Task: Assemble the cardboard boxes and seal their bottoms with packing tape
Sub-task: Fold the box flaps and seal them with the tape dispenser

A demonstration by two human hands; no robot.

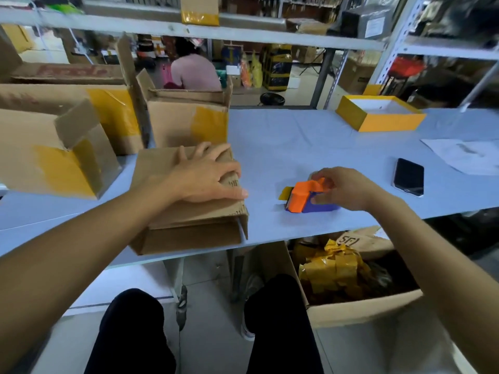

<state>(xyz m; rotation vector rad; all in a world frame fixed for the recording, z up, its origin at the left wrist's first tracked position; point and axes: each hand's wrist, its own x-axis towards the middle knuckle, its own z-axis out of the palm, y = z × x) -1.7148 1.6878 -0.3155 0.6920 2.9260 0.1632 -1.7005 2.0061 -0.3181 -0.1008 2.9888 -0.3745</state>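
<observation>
A small cardboard box (189,225) lies on the blue-grey table (310,147) near its front edge, folded bottom flaps facing up. My left hand (208,174) presses flat on those flaps with the fingers spread. To the right, an orange and blue tape dispenser (305,198) with yellow tape sits on the table. My right hand (343,187) grips its handle, fingers curled round it.
Several taped boxes (54,157) stand at the left and back left. A black phone (408,177), a sheet of paper (467,155) and a yellow shallow box (378,114) lie to the right. A carton of yellow tape scraps (337,271) sits under the table. A person in pink sits beyond the shelf.
</observation>
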